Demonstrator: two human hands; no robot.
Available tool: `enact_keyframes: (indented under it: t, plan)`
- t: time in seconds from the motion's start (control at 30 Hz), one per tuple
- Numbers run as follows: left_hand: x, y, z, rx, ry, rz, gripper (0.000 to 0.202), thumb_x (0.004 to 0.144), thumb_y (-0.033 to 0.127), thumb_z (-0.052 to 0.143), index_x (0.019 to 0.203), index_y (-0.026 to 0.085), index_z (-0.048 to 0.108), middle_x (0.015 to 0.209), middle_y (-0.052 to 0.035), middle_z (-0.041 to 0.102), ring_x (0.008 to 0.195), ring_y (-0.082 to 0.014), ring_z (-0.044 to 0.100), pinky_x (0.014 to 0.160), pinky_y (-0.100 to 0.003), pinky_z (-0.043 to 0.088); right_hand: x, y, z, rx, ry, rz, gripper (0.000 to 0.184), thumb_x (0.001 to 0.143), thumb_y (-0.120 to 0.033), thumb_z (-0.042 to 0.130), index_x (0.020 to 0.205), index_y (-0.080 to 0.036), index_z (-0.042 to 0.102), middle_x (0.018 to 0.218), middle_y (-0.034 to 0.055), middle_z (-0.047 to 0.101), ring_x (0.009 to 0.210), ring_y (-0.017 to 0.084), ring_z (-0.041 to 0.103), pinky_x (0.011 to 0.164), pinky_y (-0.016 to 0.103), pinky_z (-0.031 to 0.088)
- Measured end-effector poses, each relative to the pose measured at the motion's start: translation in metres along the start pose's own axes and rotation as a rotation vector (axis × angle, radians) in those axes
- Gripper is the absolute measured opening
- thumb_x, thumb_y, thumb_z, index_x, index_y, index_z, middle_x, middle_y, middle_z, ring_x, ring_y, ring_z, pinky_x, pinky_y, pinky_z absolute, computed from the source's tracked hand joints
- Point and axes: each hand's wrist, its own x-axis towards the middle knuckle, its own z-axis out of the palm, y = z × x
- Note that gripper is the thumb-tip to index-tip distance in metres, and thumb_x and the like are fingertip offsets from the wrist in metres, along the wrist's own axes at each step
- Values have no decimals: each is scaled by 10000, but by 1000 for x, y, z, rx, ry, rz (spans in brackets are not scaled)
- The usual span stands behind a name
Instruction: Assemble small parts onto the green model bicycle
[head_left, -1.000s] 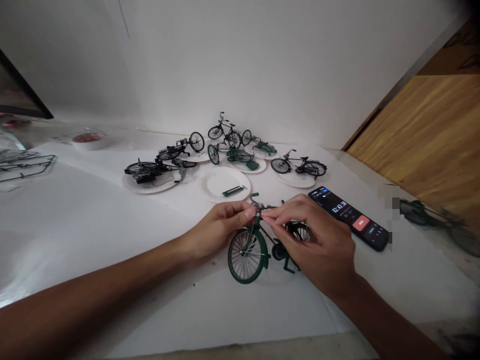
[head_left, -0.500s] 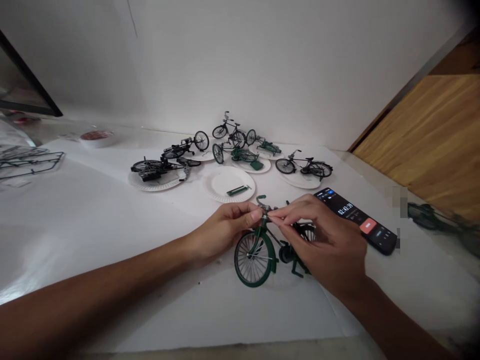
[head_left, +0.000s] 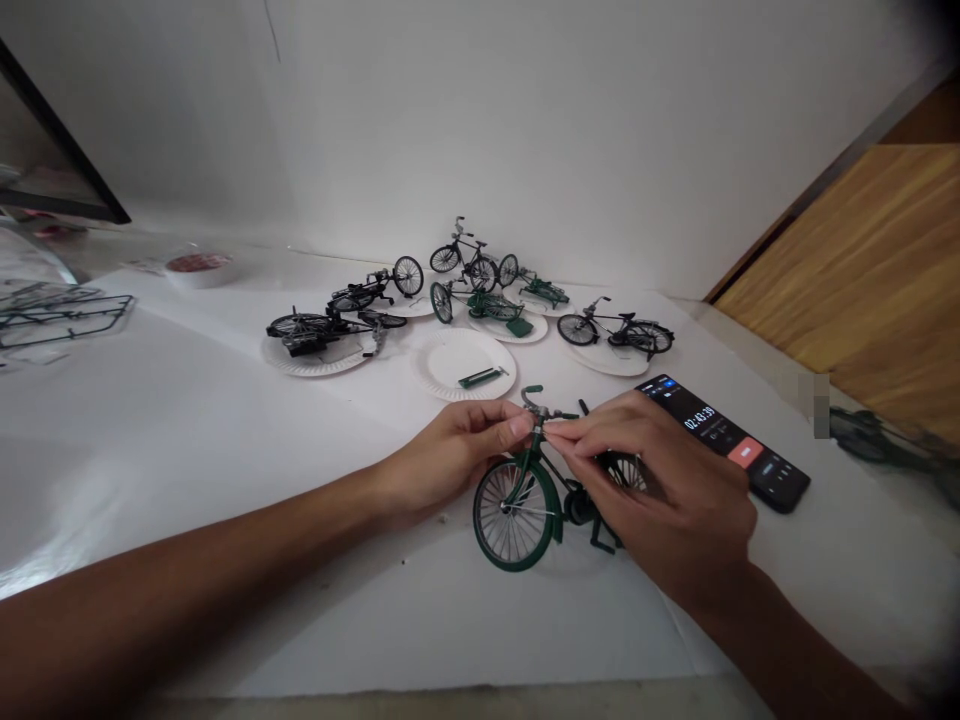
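Note:
A green model bicycle [head_left: 556, 500] stands upright on the white table, its front wheel turned toward me. My left hand [head_left: 457, 450] pinches it at the head tube just under the handlebar [head_left: 541, 408], thumb and fingers closed. From the other side my right hand [head_left: 664, 480] comes to the same spot, its thumb and forefinger pinched together. Whether a tiny part sits between those right fingertips is hidden. The right hand also covers much of the rear wheel and saddle.
A paper plate [head_left: 435, 375] behind the hands bears a small green part [head_left: 481, 378]. Further back, several black and green model bicycles [head_left: 615, 330] rest on plates. A phone [head_left: 724, 440] showing a timer lies right. Wire-like frames [head_left: 64, 315] and a white bowl [head_left: 199, 268] are at left.
The whole view has shifted slightly. My right hand has turned a little, its fingers lying flatter across the bicycle. The left hand keeps its pinch at the head tube.

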Motion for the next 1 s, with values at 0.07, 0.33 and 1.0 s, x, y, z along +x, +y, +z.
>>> enact_keyframes:
  t: [0.07, 0.33, 1.0]
  plan:
    - [0, 0, 0, 7, -4, 0, 189, 909, 291, 670, 833, 126, 619, 827, -26, 615, 769, -117, 576, 755, -242, 428, 0, 0, 0, 10, 0, 0, 320, 753, 71, 694, 915, -202, 652, 849, 61, 723, 793, 200, 656, 672, 365, 556]
    - [2, -3, -7, 84, -13, 10, 173, 915, 290, 661, 876, 126, 625, 812, -15, 559, 750, -111, 517, 718, -245, 391, -1, 9, -4, 216, -38, 417, 178, 786, -138, 772, 774, -228, 618, 807, 12, 687, 795, 200, 673, 718, 356, 540]
    - [3, -3, -5, 119, 40, 23, 190, 885, 267, 697, 856, 85, 650, 800, -11, 548, 768, -107, 478, 759, -259, 366, 21, 15, -16, 281, -297, 774, 211, 769, -317, 788, 785, -223, 600, 849, -11, 711, 841, 150, 652, 778, 261, 500]
